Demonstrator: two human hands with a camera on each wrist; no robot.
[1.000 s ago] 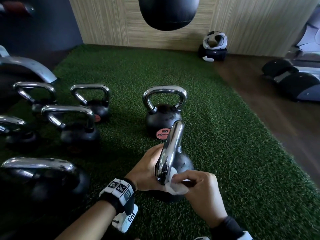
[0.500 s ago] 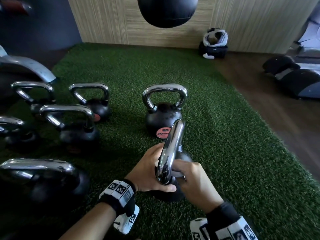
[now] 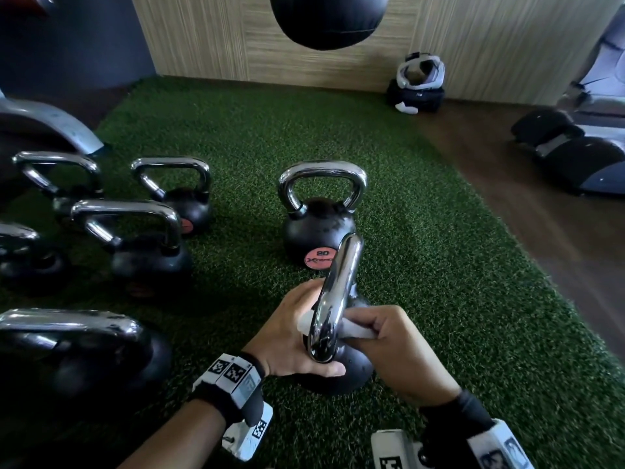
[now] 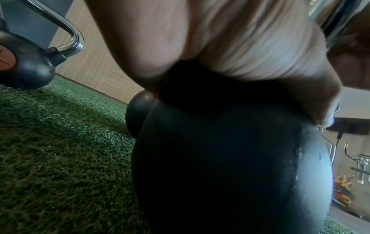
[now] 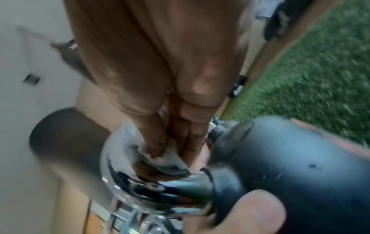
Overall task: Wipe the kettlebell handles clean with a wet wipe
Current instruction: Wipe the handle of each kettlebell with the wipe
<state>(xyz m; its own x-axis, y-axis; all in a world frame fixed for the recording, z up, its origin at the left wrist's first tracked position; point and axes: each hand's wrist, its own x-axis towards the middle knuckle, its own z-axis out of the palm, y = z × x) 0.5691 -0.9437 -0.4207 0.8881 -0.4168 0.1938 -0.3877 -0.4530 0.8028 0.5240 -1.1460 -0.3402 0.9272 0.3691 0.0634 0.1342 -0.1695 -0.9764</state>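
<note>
A black kettlebell (image 3: 351, 370) stands on the green turf close in front of me, its chrome handle (image 3: 333, 299) end-on to me. My left hand (image 3: 291, 333) grips its left side with the thumb across the front of the ball; the left wrist view shows the palm (image 4: 220, 39) lying on the ball (image 4: 230, 166). My right hand (image 3: 389, 340) pinches a white wet wipe (image 3: 355, 330) that passes through the handle loop, and a corner of it shows at the left. In the right wrist view the fingertips (image 5: 156, 150) press the wipe (image 5: 166, 159) against the chrome (image 5: 140, 186).
A kettlebell marked 20 (image 3: 321, 231) stands just behind the one I hold. Several more kettlebells (image 3: 145, 245) crowd the left of the turf (image 3: 439, 299). A black punching bag (image 3: 328, 18) hangs ahead. Wood floor (image 3: 541, 231) lies right, with dark gear (image 3: 417, 86) by the wall.
My right hand moved from the handle's near end up into the loop; the wipe, hidden half a second ago, now shows on both sides. The left hand has kept its hold.
</note>
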